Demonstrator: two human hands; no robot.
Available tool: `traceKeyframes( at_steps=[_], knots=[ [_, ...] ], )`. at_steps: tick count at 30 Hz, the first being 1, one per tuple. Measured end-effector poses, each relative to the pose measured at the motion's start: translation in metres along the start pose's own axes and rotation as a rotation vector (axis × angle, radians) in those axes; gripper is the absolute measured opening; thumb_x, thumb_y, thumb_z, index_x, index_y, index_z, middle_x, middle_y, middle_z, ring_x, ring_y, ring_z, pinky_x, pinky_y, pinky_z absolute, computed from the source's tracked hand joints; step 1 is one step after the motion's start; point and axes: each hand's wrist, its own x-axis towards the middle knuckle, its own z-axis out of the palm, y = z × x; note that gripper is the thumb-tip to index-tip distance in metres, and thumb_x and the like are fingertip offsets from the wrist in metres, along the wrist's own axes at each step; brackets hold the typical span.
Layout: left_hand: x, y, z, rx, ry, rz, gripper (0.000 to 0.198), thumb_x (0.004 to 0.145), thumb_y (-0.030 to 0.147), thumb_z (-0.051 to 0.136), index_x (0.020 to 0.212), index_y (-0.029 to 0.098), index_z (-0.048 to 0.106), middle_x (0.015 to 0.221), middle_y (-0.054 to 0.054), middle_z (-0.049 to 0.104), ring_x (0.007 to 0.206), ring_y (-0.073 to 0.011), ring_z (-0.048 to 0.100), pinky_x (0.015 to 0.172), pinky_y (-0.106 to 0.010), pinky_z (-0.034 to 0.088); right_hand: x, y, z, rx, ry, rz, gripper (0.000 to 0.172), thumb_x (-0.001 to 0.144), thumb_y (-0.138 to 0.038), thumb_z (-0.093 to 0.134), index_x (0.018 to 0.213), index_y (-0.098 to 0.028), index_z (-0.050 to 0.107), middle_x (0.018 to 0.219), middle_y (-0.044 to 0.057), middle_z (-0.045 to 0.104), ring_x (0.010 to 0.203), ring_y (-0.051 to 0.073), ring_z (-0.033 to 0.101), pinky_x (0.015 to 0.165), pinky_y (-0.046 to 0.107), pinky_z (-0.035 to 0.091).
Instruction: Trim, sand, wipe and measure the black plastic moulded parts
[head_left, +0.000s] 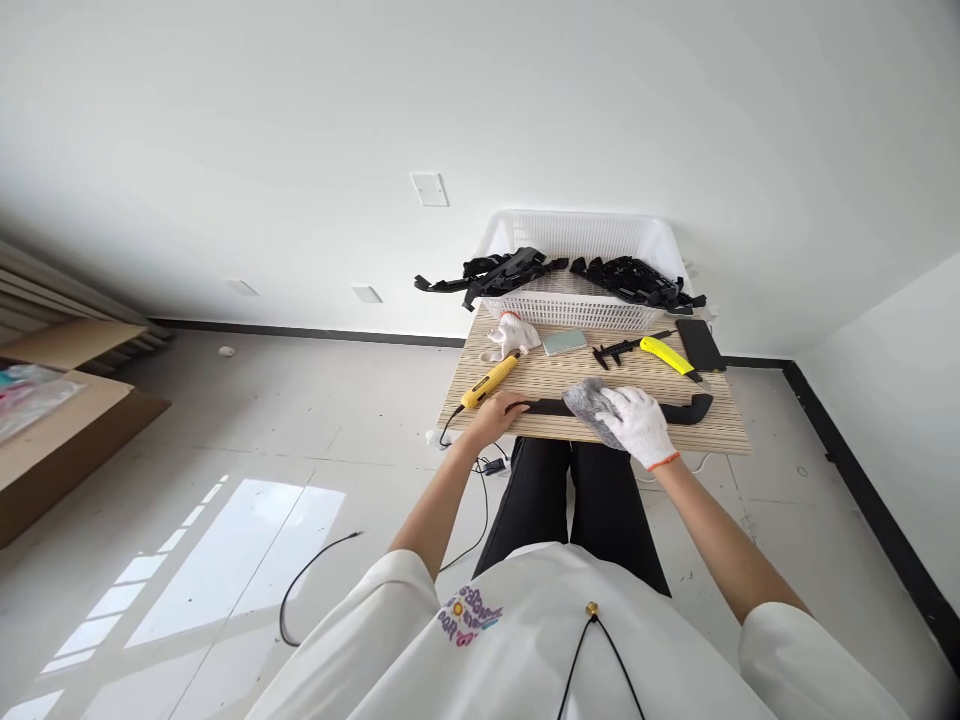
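A long black plastic part (681,412) with a bent right end lies across the front of the small wooden table (469,375). My bare left hand (495,418) grips its left end, fingers closed around it. On my right hand (637,424) is a white knitted glove with an orange cuff. That hand presses a grey cloth (589,405) onto the middle of the part, and the cloth hides the stretch beneath it. Just beyond my left hand lies a yellow corded tool (490,382), its tip close to a loose white glove (514,335).
A white plastic basket (570,312) behind the table holds several black parts (630,280), some jutting over its rim. On the table are a pale green slab (564,342), black calipers (619,350), a yellow utility knife (667,356) and a dark flat object (700,346). Cables (486,510) trail below.
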Motion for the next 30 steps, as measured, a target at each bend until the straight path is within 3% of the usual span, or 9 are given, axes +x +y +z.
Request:
traceKeyframes(
  at_steps=[5,13,18,20,25,30],
  knots=[
    [0.000,0.004,0.004,0.017,-0.008,-0.013,0.033,0.096,0.039,0.052,0.114,0.022,0.072,0.112,-0.007,0.073,0.109,-0.0244,0.065,0.101,-0.038,0.050,-0.018,0.041,-0.013,-0.040,0.023,0.016,0.048,0.095,-0.054,0.052,0.128,-0.023,0.067,0.117,0.011,0.069,0.109,0.029,0.057,0.094,0.039,0.037],
    [0.001,0.005,0.008,0.007,-0.004,-0.032,0.030,0.094,0.038,0.054,0.112,0.021,0.073,0.113,-0.007,0.073,0.109,-0.0244,0.066,0.101,-0.038,0.051,-0.026,0.065,-0.014,-0.048,-0.042,0.012,0.053,0.094,-0.054,0.051,0.137,-0.023,0.061,0.115,0.011,0.070,0.103,0.028,0.060,0.091,0.039,0.039],
    [-0.001,0.000,0.005,0.019,-0.002,-0.043,0.034,0.095,0.042,0.053,0.113,0.021,0.073,0.113,-0.007,0.073,0.108,-0.0247,0.066,0.100,-0.038,0.051,-0.043,0.096,-0.025,-0.133,0.108,0.075,0.045,0.092,-0.055,0.054,0.120,-0.024,0.071,0.133,0.010,0.063,0.129,0.031,0.045,0.110,0.044,0.029],
    [-0.001,-0.001,0.004,0.026,0.005,-0.038,0.034,0.095,0.042,0.053,0.112,0.021,0.073,0.112,-0.007,0.073,0.108,-0.0247,0.065,0.100,-0.038,0.051,-0.050,0.106,-0.031,-0.168,0.124,0.129,0.041,0.091,-0.054,0.056,0.114,-0.026,0.074,0.139,0.009,0.058,0.132,0.033,0.041,0.111,0.048,0.028],
    [-0.001,0.001,0.004,0.030,-0.004,-0.026,0.034,0.095,0.041,0.052,0.113,0.022,0.073,0.113,-0.007,0.073,0.109,-0.0247,0.065,0.099,-0.038,0.051,-0.053,0.122,-0.035,-0.060,0.005,0.250,0.037,0.086,-0.048,0.063,0.115,-0.027,0.074,0.139,0.009,0.055,0.123,0.034,0.049,0.105,0.050,0.040],
    [-0.002,0.005,0.004,0.049,0.005,-0.026,0.035,0.095,0.042,0.051,0.113,0.021,0.073,0.113,-0.007,0.074,0.109,-0.0253,0.065,0.100,-0.039,0.050,-0.048,0.128,-0.035,0.153,-0.059,0.364,0.046,0.077,-0.043,0.073,0.121,-0.028,0.071,0.142,0.009,0.048,0.125,0.031,0.053,0.110,0.046,0.041]
  ],
)
